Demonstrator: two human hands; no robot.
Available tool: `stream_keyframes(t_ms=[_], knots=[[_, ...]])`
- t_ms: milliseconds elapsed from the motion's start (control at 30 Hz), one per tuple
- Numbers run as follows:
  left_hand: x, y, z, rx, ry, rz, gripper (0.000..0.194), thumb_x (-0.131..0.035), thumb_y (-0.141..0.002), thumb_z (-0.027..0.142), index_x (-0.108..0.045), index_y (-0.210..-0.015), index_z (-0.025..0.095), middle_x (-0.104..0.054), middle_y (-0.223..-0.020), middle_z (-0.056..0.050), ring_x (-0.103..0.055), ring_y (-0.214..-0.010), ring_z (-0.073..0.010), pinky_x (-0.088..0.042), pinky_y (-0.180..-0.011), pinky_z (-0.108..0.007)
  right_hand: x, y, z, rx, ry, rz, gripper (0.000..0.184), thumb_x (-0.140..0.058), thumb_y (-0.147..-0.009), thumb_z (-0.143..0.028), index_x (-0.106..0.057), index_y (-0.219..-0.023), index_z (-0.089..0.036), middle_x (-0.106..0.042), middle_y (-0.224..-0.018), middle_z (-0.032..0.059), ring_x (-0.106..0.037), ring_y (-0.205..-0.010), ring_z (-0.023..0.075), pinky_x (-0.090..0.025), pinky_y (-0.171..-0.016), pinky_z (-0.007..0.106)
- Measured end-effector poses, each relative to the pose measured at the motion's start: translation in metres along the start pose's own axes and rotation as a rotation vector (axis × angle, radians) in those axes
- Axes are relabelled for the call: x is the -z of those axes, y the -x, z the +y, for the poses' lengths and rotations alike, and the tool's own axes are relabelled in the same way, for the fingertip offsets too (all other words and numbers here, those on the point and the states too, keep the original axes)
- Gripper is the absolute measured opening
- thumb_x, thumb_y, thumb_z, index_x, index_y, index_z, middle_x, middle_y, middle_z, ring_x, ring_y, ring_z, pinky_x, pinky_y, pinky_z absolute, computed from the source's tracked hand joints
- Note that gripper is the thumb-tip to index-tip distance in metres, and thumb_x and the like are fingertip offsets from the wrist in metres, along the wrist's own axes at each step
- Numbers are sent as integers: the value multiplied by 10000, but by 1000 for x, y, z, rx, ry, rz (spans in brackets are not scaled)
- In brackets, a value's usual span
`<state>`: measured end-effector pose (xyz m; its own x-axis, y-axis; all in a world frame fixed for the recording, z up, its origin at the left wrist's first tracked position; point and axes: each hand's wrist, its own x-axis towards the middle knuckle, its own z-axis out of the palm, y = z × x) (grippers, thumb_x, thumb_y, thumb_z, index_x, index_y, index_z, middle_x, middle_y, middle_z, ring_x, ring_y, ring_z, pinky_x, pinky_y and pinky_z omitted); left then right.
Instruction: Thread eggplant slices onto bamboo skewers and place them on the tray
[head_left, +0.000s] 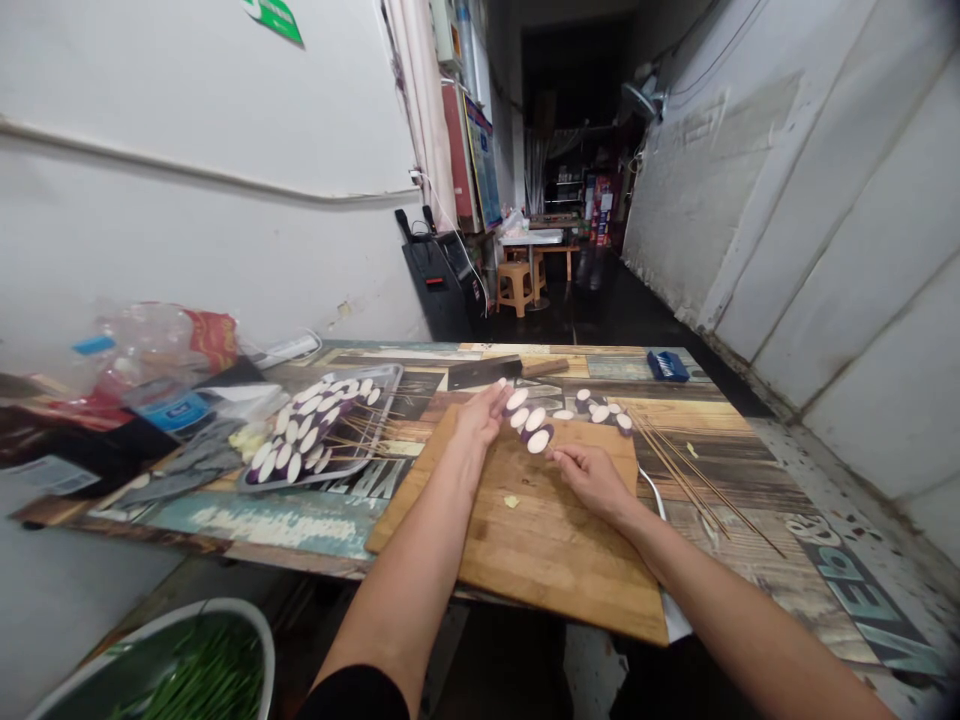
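Slices of eggplant (538, 440), white with purple skin, make a short row between two hands, at the far edge of the wooden board (570, 540). The row is longer one way. It slants from the fingertips of the left hand (482, 412), at its far left end, down to the fingertips of the right hand (592, 475), at its near right end. So the row lies to the right of the left hand, and past the right hand and to its left. Both hands are very close to it.

The left hand holds the far end with its fingers. The right thumb and finger make a narrow pinch by the nearest slice. I cannot tell if a stick is in that pinch.

Loose slices (598, 408) lie on the table (277, 525), just past the board's far right corner. Long thin sticks (679, 470) lie off the board's right edge. A metal tray (391, 385) sits past the board's left edge, with more slices (300, 425) on sticks. A big knife (484, 372) lies near the table's far edge, and a blue box (667, 366) is near its far right corner.
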<state>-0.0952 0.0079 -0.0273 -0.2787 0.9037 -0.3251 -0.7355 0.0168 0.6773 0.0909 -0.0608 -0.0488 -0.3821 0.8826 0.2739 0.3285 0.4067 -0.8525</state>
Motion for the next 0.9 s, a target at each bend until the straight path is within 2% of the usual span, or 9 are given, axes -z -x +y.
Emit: stream_keyframes(t_ms=[233, 600, 900], knots=[[1, 0, 0, 26, -32, -40, 126, -614, -732, 85, -623, -857, 96, -672, -723, -76, -651, -672, -141, -525, -653, -235, 0, 0, 2, 0, 20, 22, 275, -404, -803, -268, -654, -784, -154, -612, -625, -1, -529, -568, 133, -404, -542, 224], [3, 7, 4, 55, -181, -78, 42, -592, -749, 113, -612, -786, 106, -665, -689, -49, -625, -593, -118, -520, -600, -240, -1, 0, 2, 20, 54, 36, 282, -403, -804, -250, -665, -797, -146, -664, -704, 30, -588, -653, 164, -439, -620, 250], [3, 9, 3, 19, -271, -74, 125, -615, -715, 103, -630, -838, 93, -664, -715, -70, -626, -618, -140, -517, -601, -246, 0, 1, -1, 41, 36, 33, 281, -426, -816, -254, -688, -825, -153, -695, -824, 54, -626, -781, 203, -470, -712, 293]])
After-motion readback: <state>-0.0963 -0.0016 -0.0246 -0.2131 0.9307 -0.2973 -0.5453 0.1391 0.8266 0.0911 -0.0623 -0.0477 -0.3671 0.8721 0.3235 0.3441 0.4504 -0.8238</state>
